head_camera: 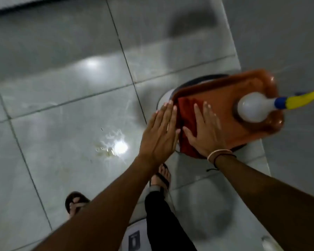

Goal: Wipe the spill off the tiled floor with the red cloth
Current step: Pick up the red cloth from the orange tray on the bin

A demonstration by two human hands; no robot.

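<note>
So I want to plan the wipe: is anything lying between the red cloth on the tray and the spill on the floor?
Nothing visible on the tiles. The red cloth lies on the tray under the right hand; the spill is lower left on bare tiled floor. Only the left hand, flat and open beside the tray, hangs over that line.

Dim, greenish-grey light overall. Two hot glare spots bounce off the glossy tiled floor [62, 98], one far-left of centre, one sharper on the wet spill [110, 146], so the light sits overhead. A soft dark shadow smudges the far floor. Everything is motion-blurred, and wide-angle bending curves the grout lines at the edges.
</note>
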